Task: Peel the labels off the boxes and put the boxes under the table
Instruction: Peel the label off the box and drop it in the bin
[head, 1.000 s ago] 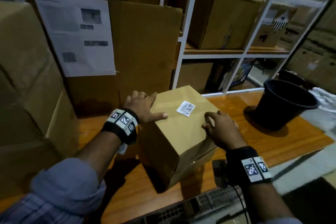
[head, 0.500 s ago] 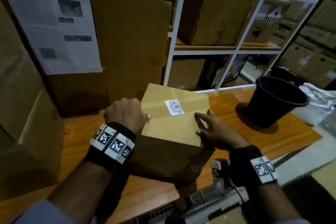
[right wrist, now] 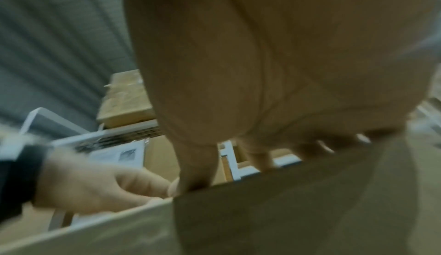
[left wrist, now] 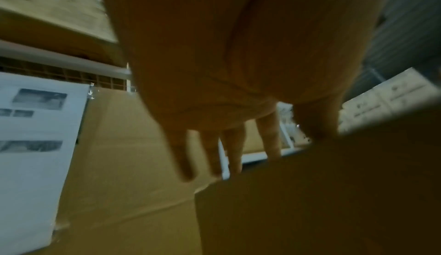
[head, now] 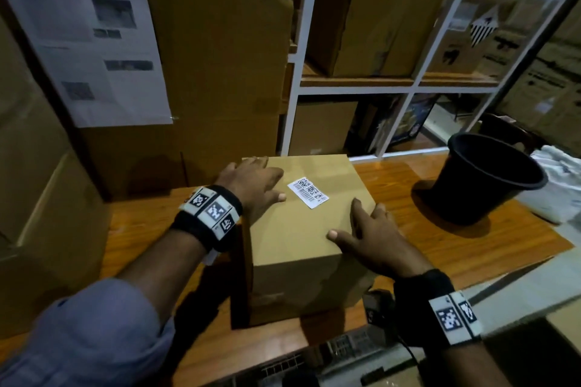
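Note:
A brown cardboard box [head: 301, 236] stands on the wooden table [head: 446, 248] right in front of me. A small white barcode label [head: 308, 197] is stuck flat on its top face. My left hand [head: 254, 185] rests on the top's far left part, fingers straight, thumb tip just left of the label. In the left wrist view the fingers [left wrist: 233, 151] reach out over the box [left wrist: 310, 202]. My right hand [head: 367, 236] lies spread on the near right corner, thumb along the front edge. The right wrist view shows that hand [right wrist: 262, 70] on the box [right wrist: 286, 212].
A black bucket [head: 490, 179] stands on the table's right end, with white cloth [head: 559, 185] beyond it. Large cartons [head: 41, 166] crowd the left side. One behind carries a printed sheet [head: 91, 47]. A white shelf rack [head: 408, 89] with boxes fills the back.
The box has been turned on the table until its front face is square to me. Both hands moved with it; the left hand's fingers have straightened on the top.

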Demonstrator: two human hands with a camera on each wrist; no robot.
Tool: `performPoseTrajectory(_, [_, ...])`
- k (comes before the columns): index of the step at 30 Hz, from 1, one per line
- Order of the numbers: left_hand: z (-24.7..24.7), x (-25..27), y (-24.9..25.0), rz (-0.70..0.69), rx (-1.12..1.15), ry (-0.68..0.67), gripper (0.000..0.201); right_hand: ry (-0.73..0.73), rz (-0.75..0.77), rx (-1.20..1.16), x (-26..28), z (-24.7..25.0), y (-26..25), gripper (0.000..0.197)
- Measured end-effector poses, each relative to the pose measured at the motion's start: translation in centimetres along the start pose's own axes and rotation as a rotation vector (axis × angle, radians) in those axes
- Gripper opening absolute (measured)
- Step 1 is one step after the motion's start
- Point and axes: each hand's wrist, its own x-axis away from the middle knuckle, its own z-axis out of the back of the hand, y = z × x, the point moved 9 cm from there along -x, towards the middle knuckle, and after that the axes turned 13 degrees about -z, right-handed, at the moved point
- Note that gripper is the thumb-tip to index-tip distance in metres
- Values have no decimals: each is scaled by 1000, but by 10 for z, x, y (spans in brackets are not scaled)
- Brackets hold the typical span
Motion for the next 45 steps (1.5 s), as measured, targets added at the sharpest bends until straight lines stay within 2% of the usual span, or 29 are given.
performPoseTrajectory(3, [-6, -10, -8, -11, 17, -22, 71, -65, 53, -25, -6, 3, 2, 104])
performPoseTrajectory(10, [-6, -4, -12, 48, -35, 94, 69, -35, 154, -118, -35, 25, 11, 95])
performPoseTrajectory(13, [-16, -8, -19, 57, 45, 109, 74, -49, 146, -176, -42, 32, 11, 94])
performPoseTrajectory(16, [-16, -7, -25, 63, 89, 160, 81, 84, 159, -64, -39, 42, 5, 78])
performPoseTrajectory(18, [-12, -2, -28, 110, 52, 158, 77, 216, 194, 23, -31, 48, -4, 64])
performPoseTrajectory(20, [-14, 6, -26, 176, 15, 127, 75, 259, 241, -9, -24, 45, -16, 53])
performPoseTrajectory(23, [-12, 15, -20, 245, -33, 119, 61, 200, 248, -160, -19, 40, -28, 50])
performPoseTrajectory(26, [-8, 15, -19, 301, -59, 89, 43, 130, 200, -134, -18, 43, -34, 47])
performPoseTrajectory(28, [-12, 8, -17, 274, -15, 90, 48, 95, 193, -82, -21, 46, -39, 38])
performPoseTrajectory(31, [-22, -6, -5, 104, 199, 175, 66, 56, 191, 58, -31, 48, -46, 27])
performPoseTrajectory(33, [-24, -9, -5, 52, 298, 229, 71, 30, 185, 126, -37, 52, -52, 28])
performPoseTrajectory(36, [-25, -8, -12, 58, 344, 272, 68, 24, 191, 177, -44, 60, -65, 35])
performPoseTrajectory(38, [-24, -7, -12, 75, 346, 293, 66, 24, 203, 158, -46, 64, -75, 31])
performPoseTrajectory(42, [-24, -5, -11, 98, 341, 318, 65, 123, 197, 101, -49, 60, -87, 20])
performPoseTrajectory(45, [-23, -4, -9, 95, 333, 307, 66, 188, 193, 55, -48, 57, -89, 22])
